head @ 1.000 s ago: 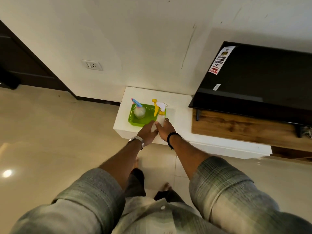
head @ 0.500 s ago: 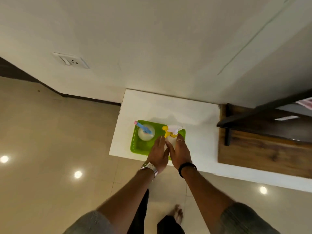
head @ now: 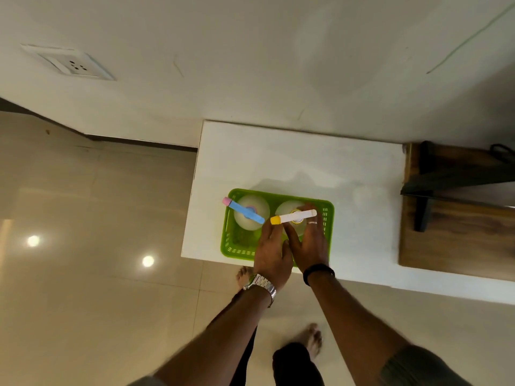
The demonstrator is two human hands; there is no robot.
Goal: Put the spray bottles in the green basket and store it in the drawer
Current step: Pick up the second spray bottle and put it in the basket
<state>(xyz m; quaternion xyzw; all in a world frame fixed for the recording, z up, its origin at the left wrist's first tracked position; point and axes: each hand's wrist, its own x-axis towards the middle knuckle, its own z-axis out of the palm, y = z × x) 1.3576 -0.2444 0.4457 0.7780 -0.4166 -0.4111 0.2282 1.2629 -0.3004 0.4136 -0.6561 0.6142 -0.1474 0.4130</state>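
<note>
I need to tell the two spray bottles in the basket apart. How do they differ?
The left spray bottle has a blue trigger head with a pink tip; the right spray bottle has a white head with a yellow tip. Both hands are at the right one; the left stands untouched. Both stand upright in the green basket.

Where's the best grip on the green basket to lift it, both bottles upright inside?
Probably the two short end rims of the green basket, one hand per end, coming from above. It's a wide rectangle with slotted walls; the bottle with the blue trigger and the bottle with the white trigger stand side by side, so an end-to-end hold should keep it level.
</note>
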